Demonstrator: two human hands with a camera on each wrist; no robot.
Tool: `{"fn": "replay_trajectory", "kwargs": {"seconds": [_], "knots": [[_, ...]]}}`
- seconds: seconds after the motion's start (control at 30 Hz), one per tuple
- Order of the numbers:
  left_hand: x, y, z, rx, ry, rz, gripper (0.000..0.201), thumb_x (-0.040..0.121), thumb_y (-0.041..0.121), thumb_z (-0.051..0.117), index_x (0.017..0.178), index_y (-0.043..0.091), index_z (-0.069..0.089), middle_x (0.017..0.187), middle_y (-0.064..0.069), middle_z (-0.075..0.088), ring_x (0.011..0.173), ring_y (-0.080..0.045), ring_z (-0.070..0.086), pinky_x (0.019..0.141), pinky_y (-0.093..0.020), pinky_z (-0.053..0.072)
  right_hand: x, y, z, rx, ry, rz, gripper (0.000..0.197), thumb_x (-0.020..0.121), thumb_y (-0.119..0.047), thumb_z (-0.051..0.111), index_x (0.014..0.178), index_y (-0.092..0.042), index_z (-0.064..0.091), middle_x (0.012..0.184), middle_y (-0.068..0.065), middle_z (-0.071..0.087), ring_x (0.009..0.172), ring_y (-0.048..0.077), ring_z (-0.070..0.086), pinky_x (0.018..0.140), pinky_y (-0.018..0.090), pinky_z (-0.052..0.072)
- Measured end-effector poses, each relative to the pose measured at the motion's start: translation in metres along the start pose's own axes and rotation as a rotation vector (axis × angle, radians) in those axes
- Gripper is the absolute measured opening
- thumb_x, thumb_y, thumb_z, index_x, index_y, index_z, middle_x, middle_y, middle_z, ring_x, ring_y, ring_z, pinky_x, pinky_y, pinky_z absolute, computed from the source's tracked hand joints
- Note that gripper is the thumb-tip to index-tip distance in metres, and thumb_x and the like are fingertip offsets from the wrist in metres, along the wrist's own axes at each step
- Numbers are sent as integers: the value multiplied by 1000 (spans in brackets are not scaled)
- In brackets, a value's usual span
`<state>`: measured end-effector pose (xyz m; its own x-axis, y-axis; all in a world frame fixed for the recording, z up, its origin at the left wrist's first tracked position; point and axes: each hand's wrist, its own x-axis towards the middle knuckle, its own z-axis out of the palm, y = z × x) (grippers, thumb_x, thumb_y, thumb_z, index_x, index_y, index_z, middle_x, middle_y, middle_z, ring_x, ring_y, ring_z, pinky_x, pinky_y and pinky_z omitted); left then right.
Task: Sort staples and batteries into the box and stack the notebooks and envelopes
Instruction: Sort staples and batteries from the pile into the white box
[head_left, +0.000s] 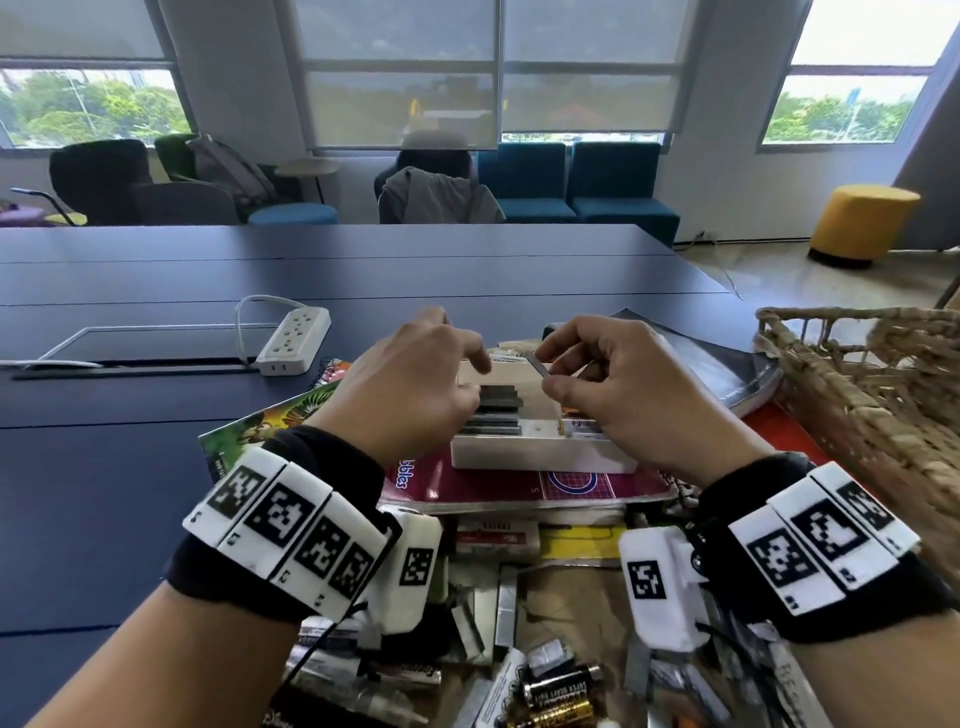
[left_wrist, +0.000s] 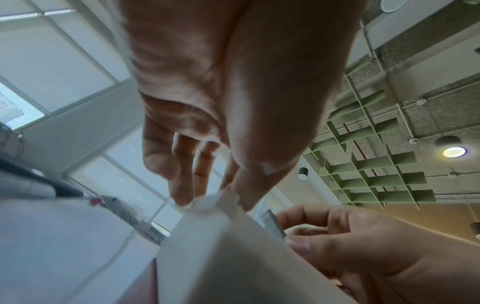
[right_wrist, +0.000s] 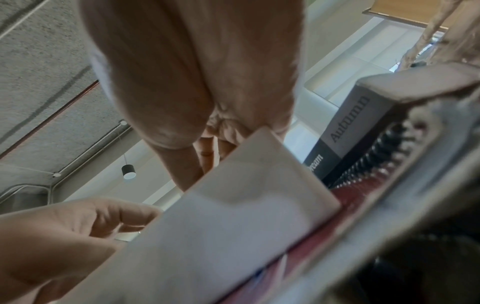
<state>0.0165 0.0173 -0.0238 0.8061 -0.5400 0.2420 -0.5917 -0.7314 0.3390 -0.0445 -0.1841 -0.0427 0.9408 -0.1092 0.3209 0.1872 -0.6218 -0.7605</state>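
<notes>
From your head camera, your right hand (head_left: 618, 384) pinches a strip of staples (head_left: 537, 364) between thumb and forefinger, holding it tilted just above the far end of the white box (head_left: 540, 449). Your left hand (head_left: 415, 379) sits on the box's left side with its fingers curled down over the wall; they appear to grip the rim, though the fingertips are hidden from here. Between your two hands, grey staple strips (head_left: 498, 410) lie stacked in the box's left compartment. The box rests on a maroon notebook (head_left: 519, 486), which lies over a green picture book (head_left: 270, 426). A dark notebook (head_left: 722, 364) lies beyond your right hand, next to a wicker basket (head_left: 872, 384). Near your wrists, loose batteries (head_left: 561, 686) and more staple strips are scattered on brown paper. A white power strip (head_left: 296, 340) lies on the blue table (head_left: 156, 467) to the left.

From your left wrist, the left hand (left_wrist: 221, 92) reaches down with thumb and fingertips (left_wrist: 182, 195) closed on the top corner of the box (left_wrist: 221, 257). The right hand (left_wrist: 363, 246) shows beyond it, holding the staple strip (left_wrist: 272, 224) at its fingertips.

From your right wrist, the right hand (right_wrist: 194, 82) hangs over the box wall (right_wrist: 233, 216), its fingertips hidden behind it. The left hand (right_wrist: 64, 236) curls at the box's other side. A spiral-bound notebook (right_wrist: 369, 164) stands just beside the box.
</notes>
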Motion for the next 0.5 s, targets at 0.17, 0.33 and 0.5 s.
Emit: {"fn": "replay_trajectory", "kwargs": {"seconds": [0.17,0.33,0.5], "knots": [[1,-8,-2,-30,36,-5,32,96,23,62,127,23,68,112,5,58,97,-12,51,83,-26,35,-2,-12,-3,7,57,-41,15,85,-15,82,96,-22,75,77,-4,72,65,8,63,69,32,59],[3,-10,0,-39,49,22,33,93,20,65,126,17,70,121,2,65,95,-9,48,83,-22,32,-1,-15,2,-143,91,-90,11,88,-17,78,92,-27,78,71,-12,72,63,4,63,60,11,48],[5,-11,2,-35,33,29,33,91,23,67,123,17,71,116,2,64,94,-12,50,82,-23,33,1,-12,3,-286,72,-80,14,90,-20,77,91,-33,80,71,-19,70,67,-1,64,60,9,44]]}}
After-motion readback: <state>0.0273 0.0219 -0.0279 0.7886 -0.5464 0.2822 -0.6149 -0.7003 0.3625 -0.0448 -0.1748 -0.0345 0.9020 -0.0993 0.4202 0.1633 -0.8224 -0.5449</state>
